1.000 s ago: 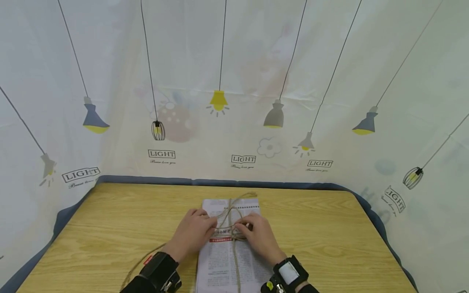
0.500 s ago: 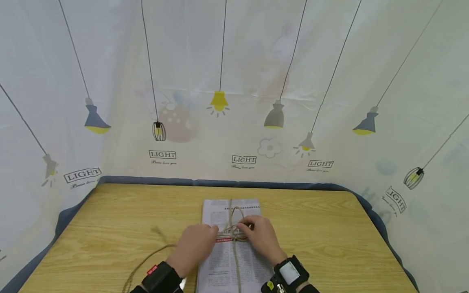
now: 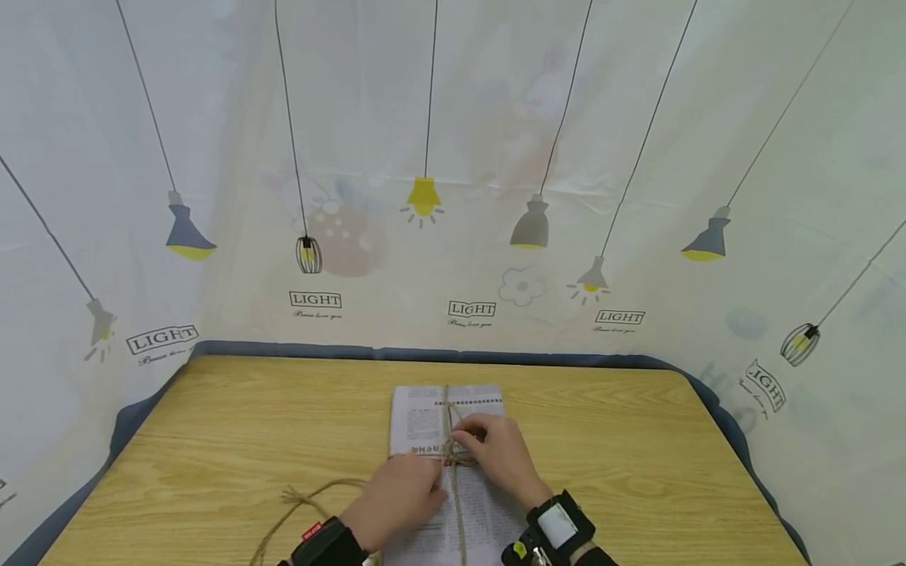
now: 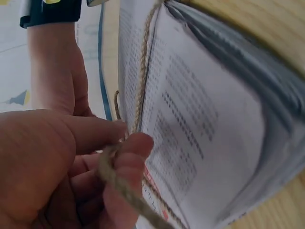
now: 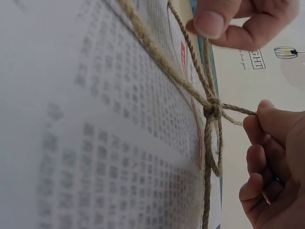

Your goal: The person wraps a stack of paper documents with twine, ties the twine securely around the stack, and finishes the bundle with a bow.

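Observation:
A stack of folded newspapers (image 3: 488, 503) lies on the table, crossed lengthwise and widthwise by brown twine (image 3: 456, 503). A knot (image 5: 213, 109) gathers the strands on top, with a small loop beside it. My left hand (image 3: 403, 495) is over the stack's left side, left of and nearer me than the knot. In the left wrist view, its thumb and fingertips (image 4: 136, 145) pinch a twine end that runs back over the fingers. My right hand (image 3: 499, 452), at the knot's right, pinches a strand between thumb and forefinger (image 5: 264, 114) in the right wrist view.
Loose twine (image 3: 311, 497) with a frayed end curves over the wooden table (image 3: 637, 456) left of the stack. A pale curtain (image 3: 453, 259) printed with lamps hangs behind the far edge. Both wrists wear black straps (image 3: 562, 523).
My left hand has moved from beyond the knot back toward me, drawing its twine end along. The loop at the knot has narrowed. My right hand has stayed nearly still.

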Motion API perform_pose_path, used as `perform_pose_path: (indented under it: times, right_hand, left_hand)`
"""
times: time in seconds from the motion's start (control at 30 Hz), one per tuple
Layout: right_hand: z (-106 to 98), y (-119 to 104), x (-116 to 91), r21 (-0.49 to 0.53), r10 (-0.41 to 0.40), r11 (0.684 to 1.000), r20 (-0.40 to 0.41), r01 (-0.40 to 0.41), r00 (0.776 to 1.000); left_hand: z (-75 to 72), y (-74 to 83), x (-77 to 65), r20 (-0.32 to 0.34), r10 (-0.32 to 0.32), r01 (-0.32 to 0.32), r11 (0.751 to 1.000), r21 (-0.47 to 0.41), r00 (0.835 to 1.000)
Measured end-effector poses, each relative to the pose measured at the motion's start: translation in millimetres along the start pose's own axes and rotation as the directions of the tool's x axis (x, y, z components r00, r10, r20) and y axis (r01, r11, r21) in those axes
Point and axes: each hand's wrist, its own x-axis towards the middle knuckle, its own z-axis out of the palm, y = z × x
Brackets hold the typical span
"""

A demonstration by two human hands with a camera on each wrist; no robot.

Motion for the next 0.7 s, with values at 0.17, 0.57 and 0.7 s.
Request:
perform_pose_path:
  times: [0.17,0.57,0.7]
  right_hand:
    - [0,0,0,0.025,-0.051,0.998,0.015,0.051,0.999]
    - [0,-3,-1,-0.012,-0.146,0.989,0.066,0.147,0.987]
    - [4,-6,-1,-0.056,-0.190,0.979,0.090,0.195,0.978]
  left_hand:
    - [6.1,-2.0,5.2,-0.007,0.051,-0.051,0.993,-0.102,0.999]
    - [-13.4,-25.8,31.8,-0.043,-0.306,0.226,0.783,-0.580,0.951]
    - [-16.3,-25.1,41.4,0.061,-0.357,0.279,0.599,-0.751,0.932]
